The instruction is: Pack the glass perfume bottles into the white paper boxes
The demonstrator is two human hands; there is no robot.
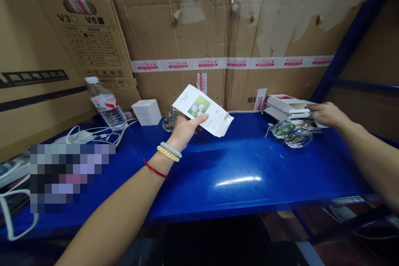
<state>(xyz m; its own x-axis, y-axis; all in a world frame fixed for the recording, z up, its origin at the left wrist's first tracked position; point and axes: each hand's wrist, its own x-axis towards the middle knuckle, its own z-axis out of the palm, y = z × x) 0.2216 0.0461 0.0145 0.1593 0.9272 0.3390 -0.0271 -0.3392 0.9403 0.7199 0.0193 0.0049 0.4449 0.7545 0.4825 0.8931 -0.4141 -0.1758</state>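
Note:
My left hand grips a white carton with a green picture of white flowers on its front. The carton is tilted, and its lower right end looks unsealed, with a flap there. At the right, my right hand has its fingers closed at the edge of a pile of white cartons. In front of that pile lie two clear glass perfume bottles with a flowery pattern inside. Another glass bottle is partly hidden behind my left hand.
A small white box stands at the back left beside a water bottle. White cables lie on the blue table at the left. Cardboard sheets line the back, and a blue post rises at the right.

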